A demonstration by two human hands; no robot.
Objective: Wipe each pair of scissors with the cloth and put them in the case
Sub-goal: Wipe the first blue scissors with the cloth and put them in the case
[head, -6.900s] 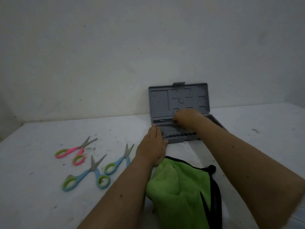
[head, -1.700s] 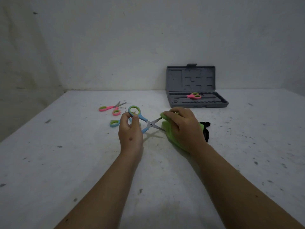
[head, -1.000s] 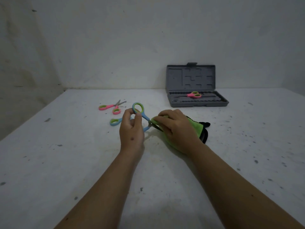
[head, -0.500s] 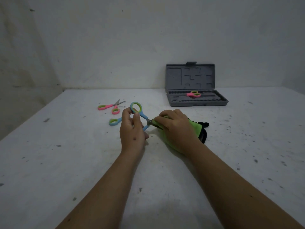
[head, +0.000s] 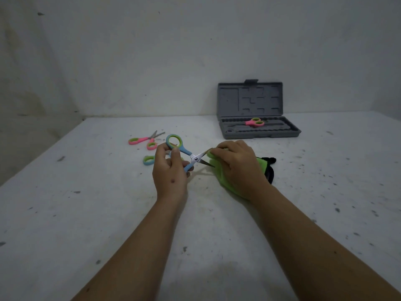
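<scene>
The left hand [head: 170,170] holds the blue scissors [head: 188,157] by the handles, its grip closed round the lower handle while the upper ring stands free above the fingers. The blades are parted and point right, toward the cloth [head: 219,172]; the long axis runs from upper left at the ring, down through the pivot, to the tips at the right. The right hand [head: 237,165] grips the cloth, fingers curled over its bunched front edge, and that edge touches the upper blade near its tip. The lower blade tip lies just beside the cloth, and contact cannot be confirmed. The cloth rests on the desk [head: 108,213] under the right hand. Judgement: wiping of this pair is in hand, and the next stroke should run along the blade axis, with the right hand the nearer to the tips. The case [head: 260,132] stands open at the back right, well apart, nearer the right hand, with one pink pair [head: 254,122] already inside. A second pink pair [head: 145,141] lies at the left, and another blue pair [head: 148,160], partly hidden behind the left hand, lies just beyond it; both remain to be wiped.
</scene>
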